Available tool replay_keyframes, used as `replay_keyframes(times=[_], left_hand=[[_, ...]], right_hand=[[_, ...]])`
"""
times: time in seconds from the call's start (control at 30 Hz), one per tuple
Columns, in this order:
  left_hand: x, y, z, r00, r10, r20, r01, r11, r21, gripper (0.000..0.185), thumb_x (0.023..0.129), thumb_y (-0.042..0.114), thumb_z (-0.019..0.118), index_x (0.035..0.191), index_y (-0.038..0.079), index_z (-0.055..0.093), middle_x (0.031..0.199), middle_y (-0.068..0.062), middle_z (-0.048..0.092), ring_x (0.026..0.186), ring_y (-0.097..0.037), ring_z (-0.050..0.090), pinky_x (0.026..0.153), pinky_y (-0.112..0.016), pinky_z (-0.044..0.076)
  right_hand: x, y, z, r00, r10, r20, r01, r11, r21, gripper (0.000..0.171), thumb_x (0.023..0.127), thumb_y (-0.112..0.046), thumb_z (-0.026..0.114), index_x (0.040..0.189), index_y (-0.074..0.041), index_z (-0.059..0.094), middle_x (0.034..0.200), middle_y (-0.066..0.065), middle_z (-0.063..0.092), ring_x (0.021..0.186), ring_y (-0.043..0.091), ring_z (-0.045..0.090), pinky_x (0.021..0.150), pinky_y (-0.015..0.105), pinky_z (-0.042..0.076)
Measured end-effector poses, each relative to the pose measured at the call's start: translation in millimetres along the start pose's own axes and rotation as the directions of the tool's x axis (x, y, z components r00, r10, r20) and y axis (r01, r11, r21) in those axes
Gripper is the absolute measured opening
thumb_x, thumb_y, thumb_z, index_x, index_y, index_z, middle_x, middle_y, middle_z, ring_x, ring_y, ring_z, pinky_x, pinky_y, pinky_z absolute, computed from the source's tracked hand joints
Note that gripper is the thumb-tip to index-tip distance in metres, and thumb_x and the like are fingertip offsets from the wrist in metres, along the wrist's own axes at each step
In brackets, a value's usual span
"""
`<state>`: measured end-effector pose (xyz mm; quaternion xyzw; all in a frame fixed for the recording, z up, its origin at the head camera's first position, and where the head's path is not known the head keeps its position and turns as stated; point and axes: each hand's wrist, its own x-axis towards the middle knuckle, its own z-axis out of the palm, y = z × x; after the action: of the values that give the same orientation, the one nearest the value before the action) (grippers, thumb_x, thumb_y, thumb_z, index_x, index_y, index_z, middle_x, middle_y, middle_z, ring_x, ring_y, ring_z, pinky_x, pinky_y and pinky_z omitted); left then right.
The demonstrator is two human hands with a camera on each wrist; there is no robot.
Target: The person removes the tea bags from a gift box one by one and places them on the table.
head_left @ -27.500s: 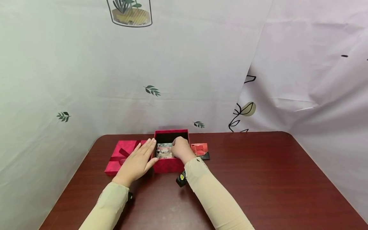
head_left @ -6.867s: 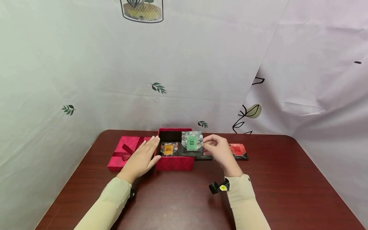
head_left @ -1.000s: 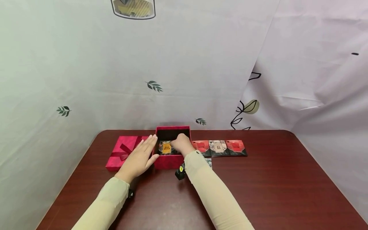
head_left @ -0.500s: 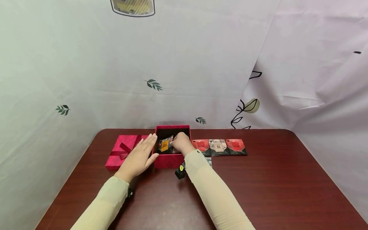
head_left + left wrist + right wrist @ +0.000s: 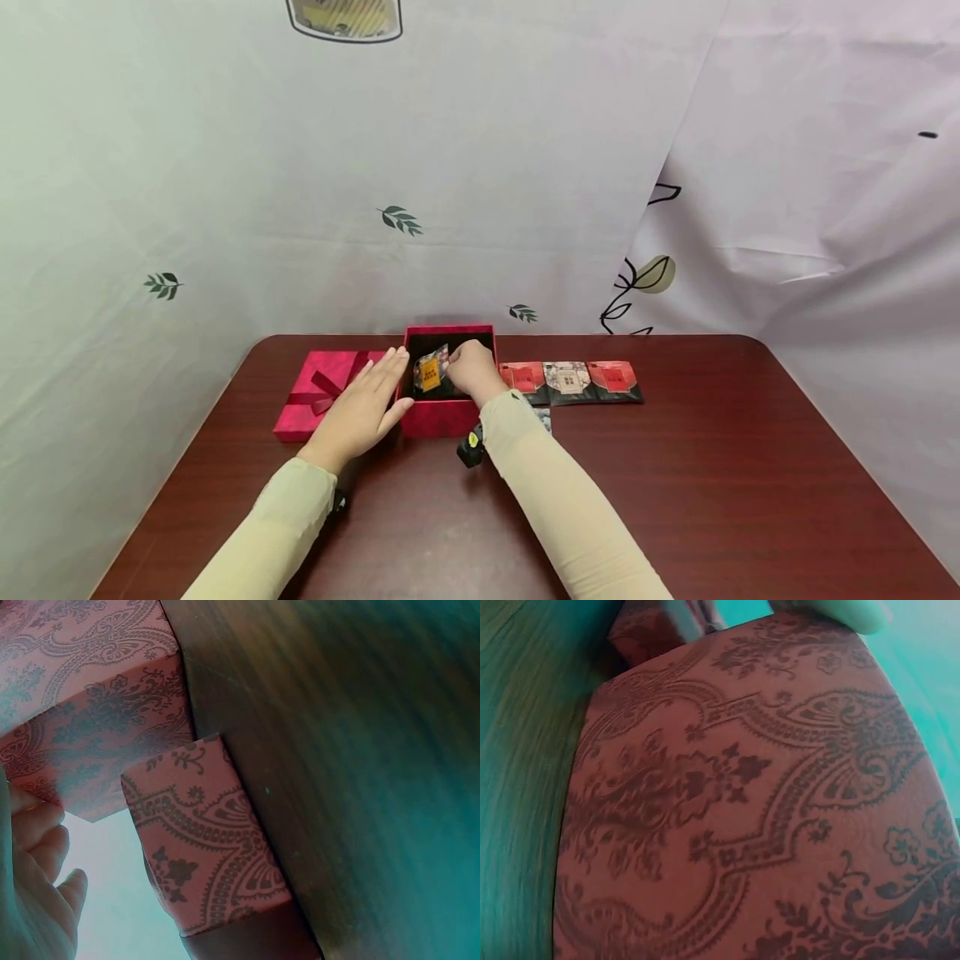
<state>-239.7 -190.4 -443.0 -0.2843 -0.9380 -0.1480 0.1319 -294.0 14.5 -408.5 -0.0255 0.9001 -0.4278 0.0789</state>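
Observation:
In the head view an open red box (image 5: 442,419) stands near the back of the table. My right hand (image 5: 474,369) reaches into it, pinching the right edge of a dark tea sachet (image 5: 431,372) with an orange label. That sachet tilts up inside the box; the fingertips are partly hidden. My left hand (image 5: 360,417) lies with straight fingers at the box's left rim, over the red lid (image 5: 311,404) with its ribbon bow. In the left wrist view, its fingers (image 5: 45,832) are next to the patterned box wall (image 5: 97,727). The right wrist view is mostly filled by the box's front (image 5: 742,795).
Right of the box lie a red sachet (image 5: 523,375), a beige one (image 5: 567,379) and another red one (image 5: 615,379) in a row. In front of them another sachet (image 5: 544,417) is mostly hidden by the right sleeve. A patterned cloth hangs behind the brown table (image 5: 675,475).
Earlier, sachets went from the box to the table, including a green-labelled one. Over the last second the orange-labelled sachet has tipped up from lying flat in the box. The left hand stays put.

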Motion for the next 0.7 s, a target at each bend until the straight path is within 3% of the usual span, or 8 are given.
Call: replay_keyframes(times=[0.1, 0.23, 0.33, 0.7], left_hand=[[-0.9, -2.1, 1.0, 1.000, 0.005, -0.008, -0.005, 1.000, 0.005, 0.070, 0.100, 0.034, 0.061, 0.154, -0.004, 0.036, 0.160, -0.019, 0.036, 0.151, -0.036, 0.027, 0.120, -0.056, 0.025], [-2.7, -3.4, 1.7, 1.000, 0.001, -0.006, -0.001, 1.000, 0.005, 0.069, 0.101, 0.034, 0.060, 0.154, -0.004, 0.037, 0.160, -0.019, 0.036, 0.151, -0.036, 0.028, 0.120, -0.057, 0.025], [-2.8, -2.9, 1.9, 1.000, -0.005, 0.007, 0.005, 1.000, -0.001, 0.070, 0.102, 0.036, 0.059, 0.155, -0.002, 0.036, 0.161, -0.018, 0.035, 0.152, -0.035, 0.026, 0.121, -0.056, 0.023], [-1.2, -0.4, -0.2, 1.000, -0.006, -0.003, 0.006, 1.000, 0.004, 0.070, 0.101, 0.037, 0.059, 0.154, -0.003, 0.036, 0.160, -0.018, 0.036, 0.151, -0.035, 0.027, 0.121, -0.056, 0.024]], right_hand=[[-2, -2, 2, 0.996, -0.067, -0.060, 0.063, 0.996, -0.064, 0.045, 0.097, -0.007, 0.063, 0.055, -0.011, 0.047, 0.049, -0.002, 0.035, 0.046, 0.012, 0.033, 0.046, 0.025, 0.030], [-7, -4, 4, 0.985, -0.125, -0.118, 0.113, 0.988, -0.102, 0.023, 0.098, -0.012, 0.066, 0.076, -0.006, 0.069, 0.065, 0.001, 0.061, 0.056, 0.012, 0.051, 0.052, 0.025, 0.045], [-11, -6, 2, 0.980, -0.139, -0.144, 0.124, 0.987, -0.106, 0.014, 0.098, -0.015, 0.068, 0.091, -0.005, 0.074, 0.082, 0.005, 0.071, 0.067, 0.015, 0.063, 0.061, 0.029, 0.055], [-27, -4, -25, 0.964, -0.187, -0.188, 0.193, 0.981, 0.013, 0.007, 0.092, -0.007, 0.070, 0.096, -0.005, 0.074, 0.087, 0.007, 0.073, 0.082, 0.021, 0.068, 0.070, 0.033, 0.058]])
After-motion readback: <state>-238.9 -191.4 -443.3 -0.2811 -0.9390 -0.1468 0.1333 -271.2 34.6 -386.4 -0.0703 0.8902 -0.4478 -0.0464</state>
